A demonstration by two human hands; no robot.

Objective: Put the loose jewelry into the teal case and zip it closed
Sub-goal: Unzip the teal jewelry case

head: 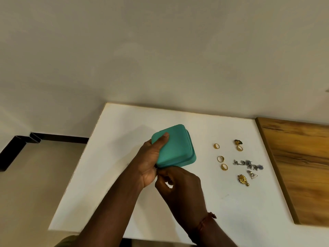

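I seem to be in a plain room of a home. A bare cream wall [160, 50] rises behind my white surface [124, 125], and a wood-grain panel [302, 166] adjoins it on my right. The beige floor [35, 193] meets a dark skirting [67, 139], and loose jewelry [248, 164] lies out.

Teal case [175, 148] matt, smooth; rings [220, 159] shiny gold metal; tabletop [124, 125] matt white; board [300, 166] grained wood.
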